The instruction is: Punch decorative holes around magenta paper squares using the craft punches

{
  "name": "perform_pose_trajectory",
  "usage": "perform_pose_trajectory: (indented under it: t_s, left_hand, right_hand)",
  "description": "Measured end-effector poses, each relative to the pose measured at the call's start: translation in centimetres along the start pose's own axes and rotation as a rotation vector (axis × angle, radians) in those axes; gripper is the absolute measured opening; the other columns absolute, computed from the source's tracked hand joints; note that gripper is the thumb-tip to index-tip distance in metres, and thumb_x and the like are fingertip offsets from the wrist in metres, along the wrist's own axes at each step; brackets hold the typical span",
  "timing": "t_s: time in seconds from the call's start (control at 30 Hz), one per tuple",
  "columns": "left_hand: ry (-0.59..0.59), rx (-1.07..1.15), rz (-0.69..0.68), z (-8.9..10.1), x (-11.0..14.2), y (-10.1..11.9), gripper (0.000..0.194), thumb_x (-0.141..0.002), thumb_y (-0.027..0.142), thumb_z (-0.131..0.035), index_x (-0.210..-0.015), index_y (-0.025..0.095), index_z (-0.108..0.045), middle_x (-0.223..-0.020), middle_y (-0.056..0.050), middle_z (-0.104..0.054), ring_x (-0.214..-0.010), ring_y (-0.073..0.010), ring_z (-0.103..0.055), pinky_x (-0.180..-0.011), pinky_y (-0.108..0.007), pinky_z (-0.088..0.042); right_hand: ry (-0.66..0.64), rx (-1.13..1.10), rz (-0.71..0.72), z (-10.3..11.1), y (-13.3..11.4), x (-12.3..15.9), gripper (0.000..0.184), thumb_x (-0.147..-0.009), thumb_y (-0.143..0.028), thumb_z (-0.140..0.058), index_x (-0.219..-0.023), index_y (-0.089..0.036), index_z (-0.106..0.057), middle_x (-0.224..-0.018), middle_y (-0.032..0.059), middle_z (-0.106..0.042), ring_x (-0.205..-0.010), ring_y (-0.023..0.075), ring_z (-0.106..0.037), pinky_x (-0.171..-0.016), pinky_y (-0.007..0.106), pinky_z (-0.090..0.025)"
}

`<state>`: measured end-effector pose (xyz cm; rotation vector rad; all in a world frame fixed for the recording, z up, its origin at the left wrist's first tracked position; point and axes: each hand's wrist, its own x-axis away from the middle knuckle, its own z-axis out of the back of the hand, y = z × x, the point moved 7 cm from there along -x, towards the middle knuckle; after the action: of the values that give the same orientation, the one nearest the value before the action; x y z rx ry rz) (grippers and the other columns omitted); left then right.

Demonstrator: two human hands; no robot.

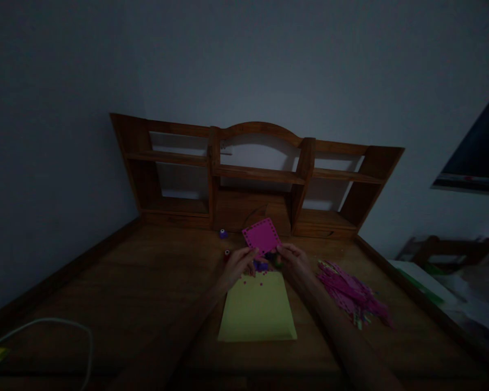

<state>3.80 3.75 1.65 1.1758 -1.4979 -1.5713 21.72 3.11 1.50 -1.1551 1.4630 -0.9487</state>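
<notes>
A square of magenta paper (262, 237) with small holes punched along its edges is held up above the desk, tilted. My left hand (241, 263) pinches its lower left edge, and my right hand (292, 257) grips the lower right corner. Under the square lie small craft punches, among them a purple one (261, 265), partly hidden by my hands. A yellow sheet of paper (259, 310) lies flat between my forearms, with a few tiny pink dots near its top edge. Beyond my left hand stand a purple punch (223, 233) and a red one (227, 253).
A heap of magenta paper scraps and strips (352, 290) lies to the right on the wooden desk (118, 288). A wooden shelf unit (261, 172) rises at the back. A white cable (61, 321) curves at the lower left. Beyond the right edge is a chair (452, 250).
</notes>
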Motion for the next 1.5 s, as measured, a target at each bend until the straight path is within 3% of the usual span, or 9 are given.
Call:
perform_pose_trajectory:
  t_s: [0.2, 0.33, 0.47, 0.6, 0.83, 1.13, 1.3, 1.4, 1.5]
  left_hand:
    - [0.183, -0.006, -0.040, 2.0, -0.4, 0.2, 0.046, -0.081, 0.058, -0.058, -0.076, 0.013, -0.068, -0.049, -0.003, -0.059, -0.041, -0.0123, -0.050, -0.044, -0.022, -0.033]
    - [0.253, 0.047, -0.017, 3.2, -0.7, -0.6, 0.047, -0.082, 0.059, -0.056, -0.076, 0.014, -0.068, -0.050, -0.003, -0.060, -0.038, -0.0116, -0.049, -0.041, -0.022, -0.031]
    - [0.270, 0.061, -0.020, 3.4, -0.9, -1.1, 0.046, -0.079, 0.059, -0.059, -0.072, 0.014, -0.066, -0.047, -0.001, -0.057, -0.038, -0.0114, -0.048, -0.041, -0.022, -0.032]
    - [0.234, 0.048, -0.047, 3.0, -1.1, -1.0, 0.042, -0.076, 0.056, -0.065, -0.078, 0.014, -0.068, -0.056, -0.002, -0.061, -0.040, -0.0095, -0.048, -0.041, -0.021, -0.031]
    - [0.197, 0.045, -0.063, 2.6, -1.3, -1.4, 0.036, -0.072, 0.048, -0.073, -0.077, 0.013, -0.067, -0.058, -0.001, -0.061, -0.043, -0.0092, -0.048, -0.043, -0.021, -0.034]
    - [0.173, 0.048, -0.071, 2.2, -1.2, -0.9, 0.035, -0.070, 0.047, -0.075, -0.078, 0.013, -0.067, -0.065, -0.002, -0.064, -0.044, -0.0091, -0.049, -0.043, -0.022, -0.033]
    - [0.157, 0.026, -0.070, 2.4, -1.5, -1.5, 0.036, -0.072, 0.047, -0.074, -0.080, 0.012, -0.067, -0.062, -0.001, -0.061, -0.044, -0.0087, -0.048, -0.043, -0.021, -0.031]
    - [0.145, 0.013, -0.085, 2.4, -1.6, -1.8, 0.038, -0.072, 0.047, -0.073, -0.082, 0.012, -0.067, -0.065, -0.002, -0.063, -0.045, -0.0086, -0.049, -0.043, -0.020, -0.032]
    - [0.136, 0.029, -0.084, 2.2, -1.4, -1.5, 0.038, -0.072, 0.048, -0.073, -0.081, 0.012, -0.066, -0.064, -0.001, -0.062, -0.045, -0.0085, -0.049, -0.043, -0.020, -0.032]
  right_hand:
    - [0.060, 0.058, 0.045, 0.7, 0.3, -0.2, 0.036, -0.075, -0.048, -0.071, -0.097, -0.020, -0.071, -0.090, 0.0077, -0.072, -0.063, 0.0165, -0.060, -0.061, 0.030, -0.048]
    - [0.094, 0.334, 0.146, 1.0, -0.2, -0.1, 0.034, -0.078, -0.048, -0.067, -0.097, -0.020, -0.070, -0.091, 0.0079, -0.072, -0.072, 0.0203, -0.063, -0.066, 0.033, -0.050]
    - [-0.032, 0.645, 0.283, -0.6, -0.9, 0.5, 0.028, -0.084, -0.042, -0.061, -0.101, -0.021, -0.070, -0.096, 0.0075, -0.071, -0.079, 0.0211, -0.063, -0.070, 0.033, -0.050]
    - [-0.192, 0.817, 0.409, -2.6, -1.1, 1.5, 0.029, -0.082, -0.030, -0.065, -0.110, -0.024, -0.066, -0.108, 0.0067, -0.067, -0.099, 0.0229, -0.061, -0.087, 0.036, -0.047]
    - [-0.267, 0.978, 0.373, -3.2, -0.2, 1.9, 0.029, -0.082, -0.023, -0.064, -0.111, -0.023, -0.065, -0.113, 0.0091, -0.061, -0.103, 0.0244, -0.059, -0.091, 0.038, -0.046]
    - [-0.200, 0.864, 0.340, -2.8, 0.1, 1.6, 0.024, -0.088, -0.028, -0.056, -0.112, -0.023, -0.058, -0.107, 0.0083, -0.065, -0.099, 0.0245, -0.061, -0.088, 0.040, -0.046]
    - [-0.040, 0.450, 0.220, -1.5, 0.5, 0.5, 0.028, -0.088, -0.041, -0.056, -0.109, -0.023, -0.055, -0.104, 0.0066, -0.066, -0.090, 0.0219, -0.064, -0.075, 0.034, -0.051]
    - [0.007, 0.194, 0.124, -1.0, 1.2, 0.0, 0.039, -0.079, -0.045, -0.068, -0.107, -0.023, -0.054, -0.100, 0.0053, -0.067, -0.072, 0.0186, -0.065, -0.058, 0.028, -0.050]
    - [0.065, 0.066, 0.067, -0.4, 1.4, -0.2, 0.048, -0.069, -0.044, -0.077, -0.107, -0.022, -0.057, -0.096, 0.0053, -0.068, -0.066, 0.0176, -0.065, -0.053, 0.026, -0.048]
